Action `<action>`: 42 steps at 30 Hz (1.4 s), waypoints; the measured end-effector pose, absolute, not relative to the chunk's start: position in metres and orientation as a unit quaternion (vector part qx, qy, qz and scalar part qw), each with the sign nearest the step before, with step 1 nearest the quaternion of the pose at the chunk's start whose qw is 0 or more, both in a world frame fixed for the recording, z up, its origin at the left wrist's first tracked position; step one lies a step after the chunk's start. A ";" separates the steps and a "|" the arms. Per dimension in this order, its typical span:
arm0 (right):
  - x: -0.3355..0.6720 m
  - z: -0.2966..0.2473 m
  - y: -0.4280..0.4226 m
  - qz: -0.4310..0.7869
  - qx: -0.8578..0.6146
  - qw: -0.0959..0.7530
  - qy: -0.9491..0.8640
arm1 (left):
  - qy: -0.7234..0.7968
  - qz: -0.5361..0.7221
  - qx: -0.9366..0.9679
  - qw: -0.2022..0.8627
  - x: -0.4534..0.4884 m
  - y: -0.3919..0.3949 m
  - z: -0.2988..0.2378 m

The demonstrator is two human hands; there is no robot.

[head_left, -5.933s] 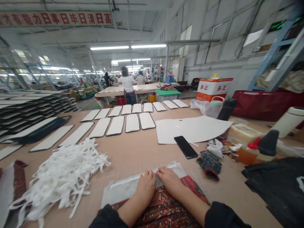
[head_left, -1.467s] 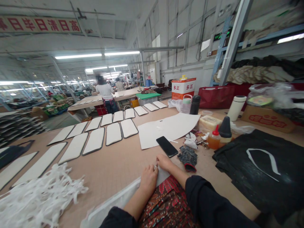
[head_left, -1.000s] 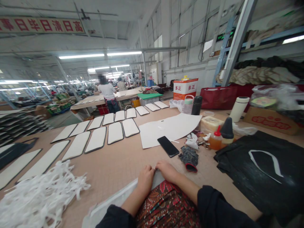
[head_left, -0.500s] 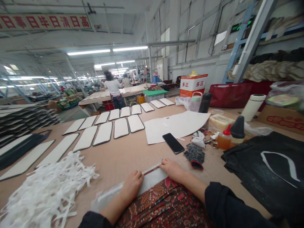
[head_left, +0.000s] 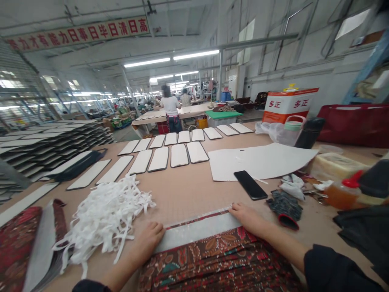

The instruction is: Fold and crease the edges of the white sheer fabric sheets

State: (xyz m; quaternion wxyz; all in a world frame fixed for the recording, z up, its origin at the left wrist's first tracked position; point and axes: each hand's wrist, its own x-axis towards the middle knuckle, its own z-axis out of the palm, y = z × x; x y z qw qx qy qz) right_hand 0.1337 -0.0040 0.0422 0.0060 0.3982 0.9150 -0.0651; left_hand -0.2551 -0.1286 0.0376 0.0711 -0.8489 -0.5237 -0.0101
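Observation:
A brown-and-red patterned fabric (head_left: 209,263) lies bunched in folds against me at the table's front edge. Along its far side runs a flat pale strip (head_left: 200,230), with a narrow band of the print beyond it. My left hand (head_left: 152,236) is closed on the left end of this edge, fingers curled over it. At the right end, my right hand (head_left: 244,217) grips the same edge, its thumb side hidden. Left of my left hand is a heap of white narrow tape strips (head_left: 106,211). A black phone (head_left: 251,185) lies beyond my right hand, near a grey glove (head_left: 284,209).
White dark-edged panels (head_left: 179,155) lie in rows across the table, beside a large white sheet (head_left: 261,160). Panel stacks (head_left: 60,138) rise at left. More patterned fabric (head_left: 20,247) lies front left. An orange-liquid bottle (head_left: 343,194) stands right. A person (head_left: 170,107) stands farther off.
The view has swung left, so the scene sits farther right. My hands are wider apart along the fabric's edge, and more of the pale strip shows between them.

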 end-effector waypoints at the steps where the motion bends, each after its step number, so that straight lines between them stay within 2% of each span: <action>1: 0.130 0.046 -0.004 -0.056 0.405 0.028 0.912 | -0.524 -0.012 -0.848 0.085 -0.258 -0.131 0.038; 4: 0.101 0.062 -0.006 -0.020 0.429 0.101 0.898 | -0.526 -0.027 -0.840 0.129 -0.261 -0.136 0.036; 6: 0.064 0.073 -0.013 -0.012 0.416 0.111 0.902 | -0.526 -0.039 -0.836 0.155 -0.260 -0.138 0.033; 11: -0.052 0.073 -0.050 -0.118 0.247 0.024 0.962 | -0.562 -0.060 -0.808 0.167 -0.259 -0.145 0.025; 14: -0.097 0.055 -0.066 -0.151 0.214 -0.021 0.965 | -0.605 -0.083 -0.780 0.135 -0.263 -0.151 0.022; 18: -0.113 0.034 -0.071 -0.124 0.216 -0.063 0.966 | -0.666 -0.118 -0.733 0.080 -0.269 -0.158 0.017; 23: -0.112 0.028 -0.073 -0.050 0.157 -0.066 0.984 | -0.693 -0.154 -0.704 0.006 -0.270 -0.156 0.015; 27: -0.106 0.029 -0.077 -0.013 0.107 -0.073 0.992 | -0.671 -0.103 -0.735 0.007 -0.266 -0.153 0.018; 32: -0.087 0.033 -0.074 -0.020 0.138 -0.085 0.987 | -0.643 -0.078 -0.762 0.034 -0.270 -0.152 0.015; 36: -0.091 0.042 -0.062 -0.078 0.224 -0.044 0.971 | -0.649 -0.086 -0.756 -0.003 -0.279 -0.141 0.014; 39: -0.106 0.051 -0.051 -0.147 0.312 -0.011 0.938 | -0.650 -0.151 -0.744 -0.044 -0.284 -0.135 0.017; 42: -0.113 0.055 -0.046 -0.189 0.326 0.001 0.926 | -0.680 -0.246 -0.686 -0.079 -0.285 -0.139 0.020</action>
